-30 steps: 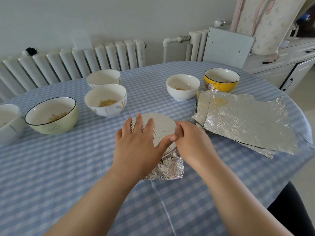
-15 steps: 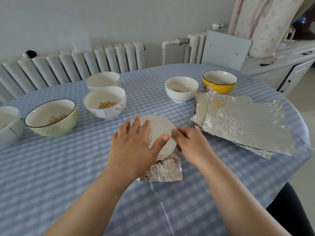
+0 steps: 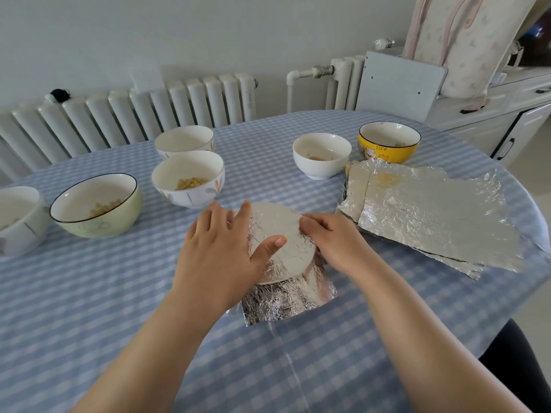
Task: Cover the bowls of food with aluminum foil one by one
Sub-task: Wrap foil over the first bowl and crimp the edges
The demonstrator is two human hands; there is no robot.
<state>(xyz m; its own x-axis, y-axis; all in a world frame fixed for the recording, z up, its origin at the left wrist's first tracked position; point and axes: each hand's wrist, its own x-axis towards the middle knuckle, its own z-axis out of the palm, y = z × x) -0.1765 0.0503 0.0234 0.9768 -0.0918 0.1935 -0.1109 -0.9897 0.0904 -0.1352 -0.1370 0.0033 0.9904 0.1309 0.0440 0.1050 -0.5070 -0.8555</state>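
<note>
At frame centre, the foil-covered bowl is sitting on the bench between both hands. The left hand is lying flat on its foil top, fingers straight. The right hand is pinching the foil at the bowl's right rim. Six uncovered bowls are standing behind: grey, green, two white patterned, plain white, yellow. Several are holding yellowish grains. One stack of foil sheets is lying at right.

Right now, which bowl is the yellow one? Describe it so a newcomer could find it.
On the blue checked table, look to the far right, just behind the stack of foil sheets. The yellow bowl stands there beside a plain white bowl; it alone has a bright yellow outside with a dark rim.
</note>
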